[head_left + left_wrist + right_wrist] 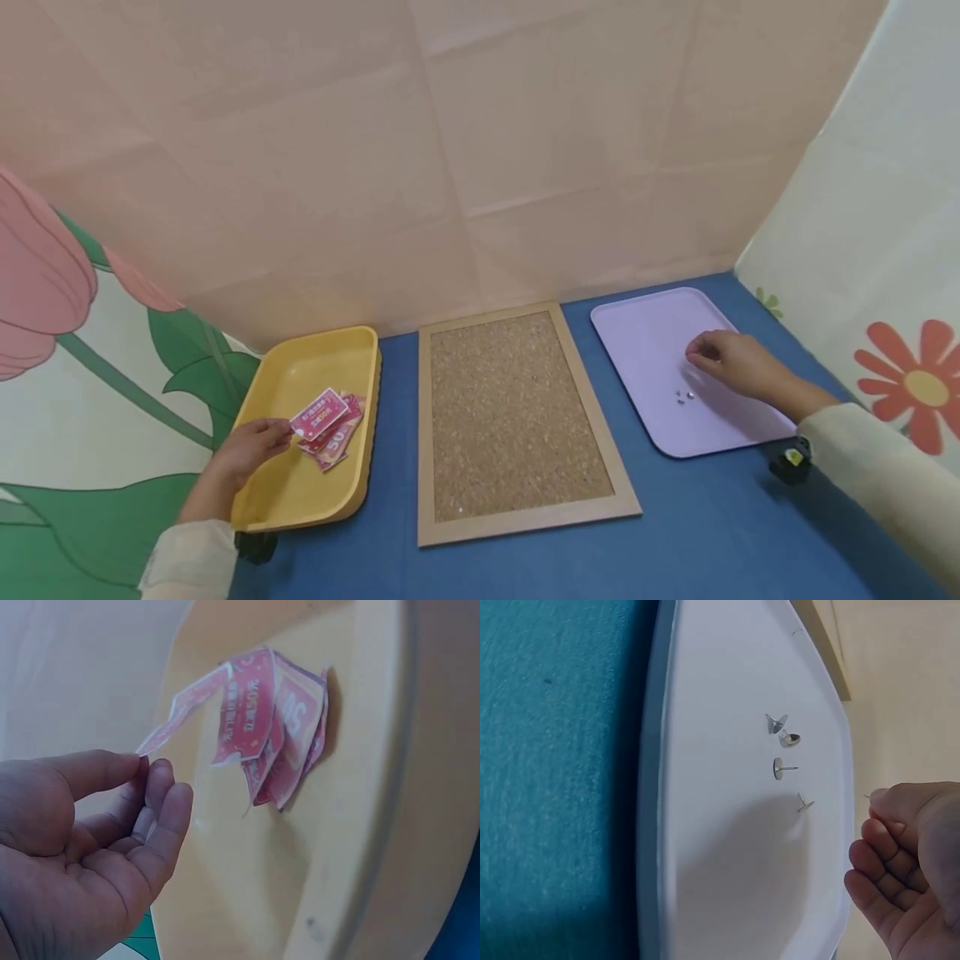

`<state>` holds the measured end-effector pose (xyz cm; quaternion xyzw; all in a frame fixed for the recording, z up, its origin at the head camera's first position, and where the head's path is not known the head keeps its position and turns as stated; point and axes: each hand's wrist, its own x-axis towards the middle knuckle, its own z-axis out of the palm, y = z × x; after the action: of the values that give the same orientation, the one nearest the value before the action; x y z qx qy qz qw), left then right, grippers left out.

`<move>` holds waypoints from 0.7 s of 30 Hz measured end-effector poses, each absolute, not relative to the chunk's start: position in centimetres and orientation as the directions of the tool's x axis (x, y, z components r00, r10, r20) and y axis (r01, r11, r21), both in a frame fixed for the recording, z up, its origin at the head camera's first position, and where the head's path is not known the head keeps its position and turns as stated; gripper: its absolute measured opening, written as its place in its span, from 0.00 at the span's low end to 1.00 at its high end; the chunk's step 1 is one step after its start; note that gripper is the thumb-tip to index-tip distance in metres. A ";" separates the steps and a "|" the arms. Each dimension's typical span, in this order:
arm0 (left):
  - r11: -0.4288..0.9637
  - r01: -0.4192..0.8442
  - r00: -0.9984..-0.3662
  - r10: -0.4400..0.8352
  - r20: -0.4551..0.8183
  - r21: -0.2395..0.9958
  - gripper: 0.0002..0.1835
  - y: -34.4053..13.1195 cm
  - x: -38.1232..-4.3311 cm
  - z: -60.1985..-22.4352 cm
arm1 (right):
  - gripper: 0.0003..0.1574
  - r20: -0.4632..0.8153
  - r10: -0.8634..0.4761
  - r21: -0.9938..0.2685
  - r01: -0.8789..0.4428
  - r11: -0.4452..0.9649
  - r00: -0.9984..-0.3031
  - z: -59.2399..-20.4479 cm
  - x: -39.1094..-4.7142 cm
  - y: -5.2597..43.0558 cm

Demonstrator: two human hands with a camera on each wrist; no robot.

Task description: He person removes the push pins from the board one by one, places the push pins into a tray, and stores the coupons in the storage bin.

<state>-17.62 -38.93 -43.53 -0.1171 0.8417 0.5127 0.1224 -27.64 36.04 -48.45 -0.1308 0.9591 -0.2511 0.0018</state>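
Note:
My left hand (253, 450) pinches the corner of a pink printed coupon (320, 414) between thumb and fingers, above the yellow tray (288, 383). More pink coupons (296, 724) lie in an overlapping pile in that tray, one marked 50. Over the lilac tray (637, 333), my right hand (735, 364) holds its thumb and forefinger together. A thin metal point, apparently of a thumbtack (867, 796), sticks out from those fingertips; its head is hidden. Several silver thumbtacks (780, 769) lie on the lilac tray below the hand.
A wood-framed corkboard (517, 417) lies between the two trays on the blue tablecloth (540, 567). Behind the table hangs a plain peach cloth (450, 167). Flower-printed sheets stand at left and right, with a red flower (922, 383) on the right one.

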 end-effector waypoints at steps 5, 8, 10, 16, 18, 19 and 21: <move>0.522 -0.305 -0.948 -0.083 -0.309 0.796 0.21 -38.8 -17.4 -43.8 | 0.10 0.041 -0.256 -0.467 -0.245 0.849 -0.966 -48.9 -27.8 36.1; 0.591 -0.296 -0.950 -0.098 -0.298 0.751 0.20 -38.5 -17.3 -43.7 | 0.10 0.038 -0.265 -0.462 -0.252 0.850 -0.963 -49.3 -27.8 36.3; 0.641 -0.288 -0.951 -0.105 -0.290 0.711 0.19 -38.4 -17.3 -43.6 | 0.09 0.045 -0.271 -0.458 -0.261 0.850 -0.962 -49.4 -27.9 36.3; 0.748 -0.278 -0.953 -0.134 -0.273 0.603 0.19 -38.1 -17.5 -43.1 | 0.08 0.059 -0.278 -0.452 -0.274 0.849 -0.959 -49.5 -27.9 36.4; 0.762 -0.280 -0.951 -0.139 -0.276 0.583 0.20 -38.1 -17.5 -43.1 | 0.08 0.058 -0.286 -0.449 -0.280 0.849 -0.957 -49.6 -27.9 36.4; 0.768 -0.281 -0.951 -0.140 -0.277 0.576 0.20 -38.1 -17.4 -43.1 | 0.08 0.058 -0.289 -0.447 -0.284 0.848 -0.956 -49.6 -27.9 36.3; 0.786 -0.278 -0.952 -0.148 -0.270 0.552 0.21 -38.1 -17.4 -43.0 | 0.08 0.054 -0.289 -0.442 -0.282 0.852 -0.956 -49.7 -27.9 36.3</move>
<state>-17.41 -38.12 -43.01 -0.1134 0.9390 0.3067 0.1066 -27.89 36.33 -49.74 -0.1482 0.9622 -0.2283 0.0074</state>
